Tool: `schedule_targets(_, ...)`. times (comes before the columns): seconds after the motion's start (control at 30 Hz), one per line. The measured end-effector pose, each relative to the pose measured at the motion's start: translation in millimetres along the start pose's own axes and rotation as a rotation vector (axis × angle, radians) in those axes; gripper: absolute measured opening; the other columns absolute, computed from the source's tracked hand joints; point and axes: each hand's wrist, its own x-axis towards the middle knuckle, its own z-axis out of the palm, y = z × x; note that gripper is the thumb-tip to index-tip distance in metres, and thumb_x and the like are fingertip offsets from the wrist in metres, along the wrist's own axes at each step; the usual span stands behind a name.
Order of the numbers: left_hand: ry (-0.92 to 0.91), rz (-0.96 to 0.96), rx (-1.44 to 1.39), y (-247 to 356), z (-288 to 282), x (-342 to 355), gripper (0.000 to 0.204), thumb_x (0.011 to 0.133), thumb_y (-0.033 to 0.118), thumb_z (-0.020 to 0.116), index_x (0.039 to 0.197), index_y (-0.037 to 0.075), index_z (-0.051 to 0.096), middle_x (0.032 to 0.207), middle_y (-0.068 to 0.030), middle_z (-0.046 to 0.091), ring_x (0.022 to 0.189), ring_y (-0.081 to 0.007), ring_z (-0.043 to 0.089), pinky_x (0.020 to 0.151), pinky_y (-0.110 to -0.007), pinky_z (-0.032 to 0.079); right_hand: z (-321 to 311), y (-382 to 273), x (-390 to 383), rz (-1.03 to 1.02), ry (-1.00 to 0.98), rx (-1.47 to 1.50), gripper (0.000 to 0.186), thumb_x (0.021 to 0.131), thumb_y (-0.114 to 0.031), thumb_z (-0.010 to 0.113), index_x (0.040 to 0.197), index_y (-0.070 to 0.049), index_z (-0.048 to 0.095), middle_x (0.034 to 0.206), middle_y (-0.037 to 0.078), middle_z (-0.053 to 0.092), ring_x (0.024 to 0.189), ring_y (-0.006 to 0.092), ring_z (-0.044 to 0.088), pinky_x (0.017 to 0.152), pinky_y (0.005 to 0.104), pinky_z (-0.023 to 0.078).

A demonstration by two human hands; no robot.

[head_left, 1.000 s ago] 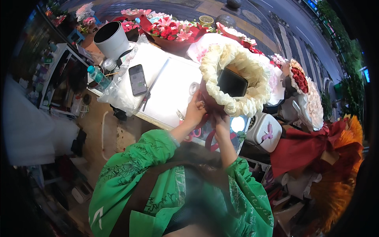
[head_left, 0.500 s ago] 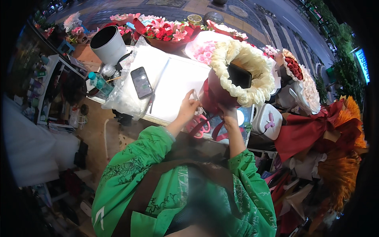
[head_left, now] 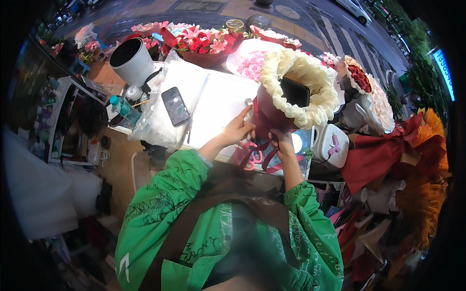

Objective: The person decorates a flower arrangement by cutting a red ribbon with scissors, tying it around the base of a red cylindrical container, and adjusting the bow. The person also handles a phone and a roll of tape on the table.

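Note:
A bouquet [head_left: 320, 104] with a ruffled cream rim and dark red wrapping stands on the worktable; a dark rectangular thing shows inside its opening. My left hand [head_left: 238, 131] is beside the wrapping's left side, index finger stretched out and the other fingers partly bent. Near that fingertip is a small pale round thing [head_left: 249, 102], too small to name. At the bouquet's front base my right hand [head_left: 281, 144] has its fingers closed on a dark red ribbon [head_left: 252, 154], whose loops hang below. Pink-handled scissors [head_left: 241, 154] lie behind the ribbon, between my hands.
Left of the bouquet lie white sheets [head_left: 218, 97], a phone [head_left: 175, 106] and clear plastic wrap [head_left: 153, 127]. A teal-capped bottle [head_left: 124, 109] and a white bucket [head_left: 133, 65] stand farther left. Red flowers [head_left: 201, 44] line the back. A white box [head_left: 328, 145] holds a purple glue gun [head_left: 334, 145].
My left hand has shifted slightly right and lower, its index finger now stretched toward the wrapping. My right hand stays at the base, and the ribbon loops have moved.

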Motion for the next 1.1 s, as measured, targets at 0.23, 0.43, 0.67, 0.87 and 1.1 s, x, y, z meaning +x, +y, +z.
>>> schedule_targets(0.23,-0.006,0.091,-0.243,-20,20,23,0.074,0.088,0.004,0.043,0.142,0.006,-0.008,0.067,-0.0064,0.057,0.048,-0.0083,0.043,0.046,-0.021,0.036,16,-3,-15,0.115,-0.126,0.118,0.008,0.082,-0.009,0.061,0.087,-0.003,0.058,0.069,0.002,0.056,0.041,0.0016,0.033,0.037,0.0165,0.021)
schedule_targets(0.43,-0.034,-0.038,-0.335,-15,20,19,0.081,0.086,0.004,0.046,0.141,0.005,-0.014,0.072,-0.0063,0.058,0.049,-0.0084,0.046,0.045,-0.021,0.036,15,0,-10,0.15,-0.22,-0.056,0.011,0.082,-0.012,0.064,0.088,-0.005,0.059,0.065,-0.003,0.053,0.043,0.0004,0.035,0.039,0.0159,0.02)
schedule_targets(0.67,0.213,-0.056,0.191,-52,-16,21,0.065,0.081,0.013,0.058,0.137,0.002,0.027,0.068,-0.0047,0.058,0.051,-0.0087,0.049,0.047,-0.022,0.038,12,-16,-16,0.114,-0.144,-0.254,0.017,0.079,-0.02,0.069,0.089,-0.007,0.066,0.062,-0.006,0.049,0.045,0.0007,0.032,0.04,0.0161,0.019)
schedule_targets(0.87,0.798,0.584,1.088,-92,-52,16,0.019,0.079,0.014,0.062,0.094,0.003,0.063,0.083,-0.0113,0.064,0.068,-0.0206,0.062,0.061,-0.028,0.049,17,-10,-16,0.094,-0.077,-0.312,0.02,0.079,-0.024,0.069,0.09,-0.007,0.067,0.059,-0.009,0.043,0.044,0.0006,0.029,0.04,0.0165,0.017)
schedule_targets(1.1,0.752,0.108,0.555,-96,-68,10,0.013,0.076,0.005,0.064,0.088,-0.001,0.062,0.082,-0.0105,0.066,0.074,-0.0189,0.065,0.069,-0.029,0.051,18,-12,-18,0.126,-0.073,-0.286,0.023,0.077,-0.019,0.07,0.095,-0.005,0.066,0.068,-0.008,0.054,0.051,0.0002,0.039,0.043,0.016,0.024)
